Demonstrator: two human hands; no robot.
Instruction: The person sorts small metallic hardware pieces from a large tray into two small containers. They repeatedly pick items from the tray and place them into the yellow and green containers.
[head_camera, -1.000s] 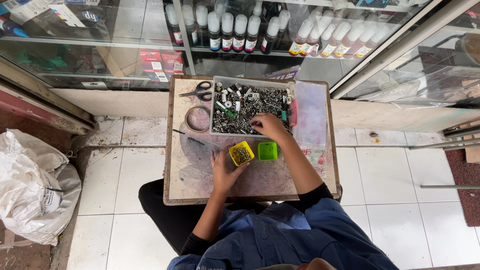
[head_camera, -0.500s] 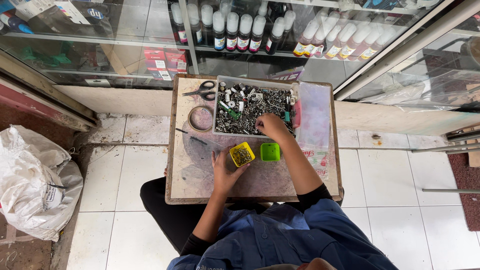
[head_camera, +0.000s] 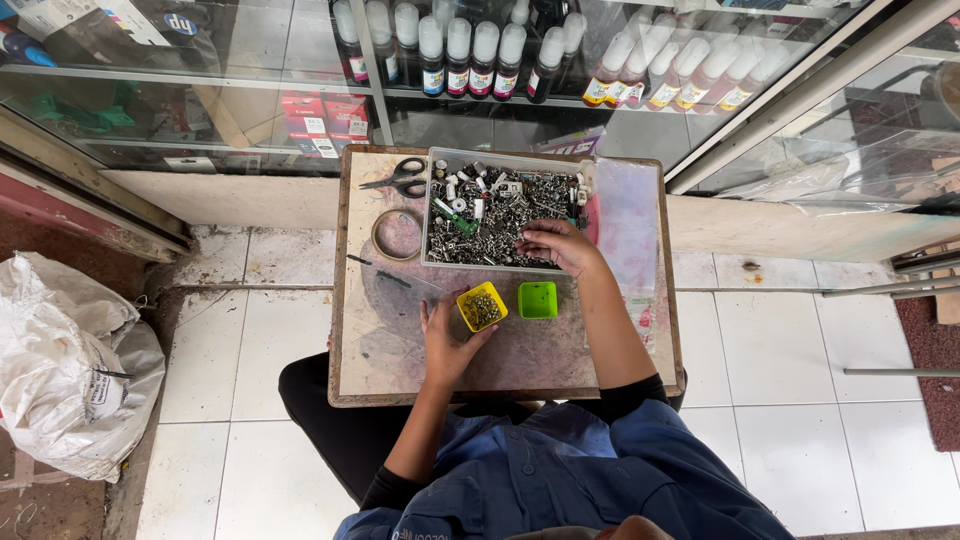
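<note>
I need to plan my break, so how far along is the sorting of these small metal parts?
Done: the yellow cup already holds a layer of small metal pieces. In hand: the right hand picks in the clear tray, and the left hand steadies the yellow cup. Left: the tray is heaped with mixed screws and white parts, and the green cup looks empty. Most of it appears unsorted.

shiny metal screws (head_camera: 500, 215); glossy plastic cup (head_camera: 481, 306)
</note>
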